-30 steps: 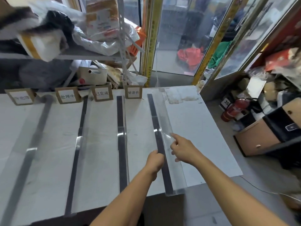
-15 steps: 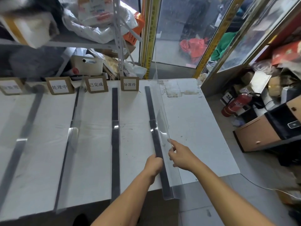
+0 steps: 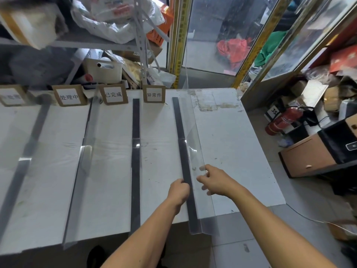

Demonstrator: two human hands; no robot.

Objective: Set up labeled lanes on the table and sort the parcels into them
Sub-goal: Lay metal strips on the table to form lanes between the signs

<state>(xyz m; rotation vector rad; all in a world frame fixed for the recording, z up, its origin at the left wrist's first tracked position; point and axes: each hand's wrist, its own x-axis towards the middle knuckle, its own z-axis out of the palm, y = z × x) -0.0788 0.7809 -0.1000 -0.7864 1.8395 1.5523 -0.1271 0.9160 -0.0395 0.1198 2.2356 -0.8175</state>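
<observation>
Lowest in the frame, the near end of the clear acrylic divider juts past the front edge of the white worktop, its dark base strip lying flat and its transparent wall rising along the strip's right side. The left hand sits clenched against the strip's left edge, fingers curled under so that I cannot tell whether they pinch it or only press. The right hand rests its loosely spread fingertips against the clear wall, gripping nothing. The piece looks light, stiff and slick, thin enough to flex and perhaps crack if twisted, so the flat strip is probably the safest place to hold, low down and with both hands spread along its length. Farther up, three similar dividers run parallel toward the frame's left. At the worktop's far edge stand cardboard-framed lane labels. No parcels lie in the lanes yet; bags crowd the shelf at upper left.
</observation>
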